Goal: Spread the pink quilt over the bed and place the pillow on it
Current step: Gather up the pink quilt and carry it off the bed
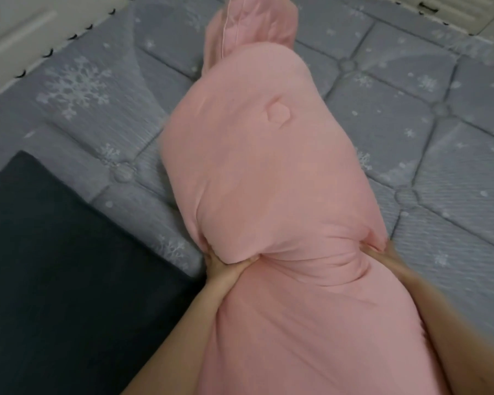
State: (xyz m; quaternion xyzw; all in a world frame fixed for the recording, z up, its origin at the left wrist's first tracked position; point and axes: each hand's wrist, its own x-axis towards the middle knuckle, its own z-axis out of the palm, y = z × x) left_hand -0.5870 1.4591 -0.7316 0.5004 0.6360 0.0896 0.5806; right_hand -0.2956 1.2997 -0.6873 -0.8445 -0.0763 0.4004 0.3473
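The pink quilt (257, 172) is bunched into a long thick roll that runs from my arms out across the bed (411, 109), a grey mattress with white snowflakes. My left hand (226, 269) grips the roll's left side, its fingers dug into the fabric. Against the right side sits my right hand (388, 253), blurred and mostly hidden by the quilt, with its fingers sunk into a fold. Both forearms flank the roll's near part. I see no pillow.
A dark grey cloth-covered block (54, 266) lies at the lower left, beside the bed. White wall or furniture (20, 29) borders the bed's far left edge. A white panel (439, 10) stands past the top right corner.
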